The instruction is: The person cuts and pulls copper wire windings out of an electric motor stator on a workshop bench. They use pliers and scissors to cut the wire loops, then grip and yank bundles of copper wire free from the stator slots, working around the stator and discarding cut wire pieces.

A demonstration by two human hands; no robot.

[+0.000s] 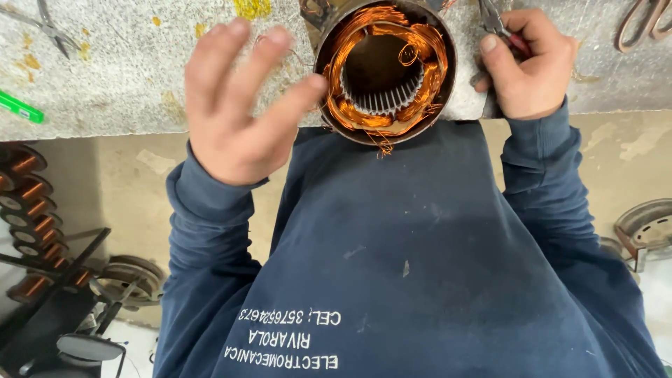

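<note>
Left hand (234,105) fingers spread beside copper-wound stator (385,70), right hand (528,66) gripping pliers (498,28)

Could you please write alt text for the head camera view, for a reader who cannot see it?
A motor stator with copper windings stands at the edge of a stone workbench. The person's open left hand touches its rim, while the right hand grips red-handled pliers beside it.
</note>
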